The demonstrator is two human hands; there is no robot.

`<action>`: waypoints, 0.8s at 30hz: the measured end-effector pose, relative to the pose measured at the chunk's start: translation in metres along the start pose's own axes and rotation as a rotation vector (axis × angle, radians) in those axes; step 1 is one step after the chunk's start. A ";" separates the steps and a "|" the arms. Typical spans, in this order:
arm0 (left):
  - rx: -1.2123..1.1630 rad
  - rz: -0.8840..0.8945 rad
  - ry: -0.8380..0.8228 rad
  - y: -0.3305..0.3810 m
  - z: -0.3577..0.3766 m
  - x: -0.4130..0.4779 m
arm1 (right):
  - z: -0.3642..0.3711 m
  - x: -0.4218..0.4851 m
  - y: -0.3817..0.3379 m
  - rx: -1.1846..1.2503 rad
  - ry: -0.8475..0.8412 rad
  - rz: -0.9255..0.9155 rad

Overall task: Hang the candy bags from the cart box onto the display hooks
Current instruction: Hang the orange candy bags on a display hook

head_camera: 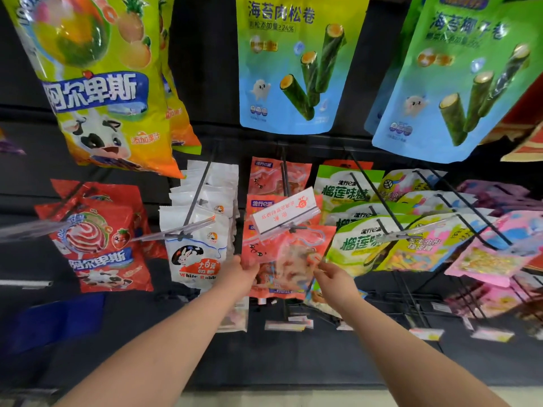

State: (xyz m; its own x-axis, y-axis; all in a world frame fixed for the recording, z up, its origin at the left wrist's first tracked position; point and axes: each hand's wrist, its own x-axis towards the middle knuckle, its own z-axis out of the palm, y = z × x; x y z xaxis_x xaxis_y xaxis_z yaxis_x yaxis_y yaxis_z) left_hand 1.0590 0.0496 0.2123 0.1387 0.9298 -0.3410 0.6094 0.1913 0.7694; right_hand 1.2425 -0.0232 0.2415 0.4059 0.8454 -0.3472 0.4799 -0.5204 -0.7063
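Nearest: left hand (239,276) and right hand (333,279) are each pinching 1 side edge of 1 pink candy bag (289,259), holding it at the front of the centre row, between white rabbit bags (199,254) and green durian bags (352,245). Its top is sitting just under the price label (286,214) on the centre hook (284,171).

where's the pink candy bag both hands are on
Centre of the head view: the pink candy bag sits between the white rabbit bags at left and green durian bags at right, left hand and right hand holding its sides.
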 end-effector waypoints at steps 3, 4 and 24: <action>0.100 0.016 0.016 0.000 0.002 -0.004 | -0.008 -0.009 0.001 -0.254 -0.017 -0.122; 0.157 0.032 0.024 0.000 0.003 -0.007 | -0.011 -0.013 0.003 -0.353 -0.041 -0.171; 1.060 -0.045 0.140 -0.020 -0.019 -0.169 | -0.005 -0.096 0.009 -1.058 -0.226 -0.687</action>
State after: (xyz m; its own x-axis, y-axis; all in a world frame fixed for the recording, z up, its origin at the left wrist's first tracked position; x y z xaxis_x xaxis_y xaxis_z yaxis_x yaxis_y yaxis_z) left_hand 1.0088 -0.1053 0.2651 0.0495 0.9693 -0.2408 0.9885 -0.0820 -0.1270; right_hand 1.2116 -0.1096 0.2713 -0.2610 0.9245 -0.2779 0.9611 0.2757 0.0148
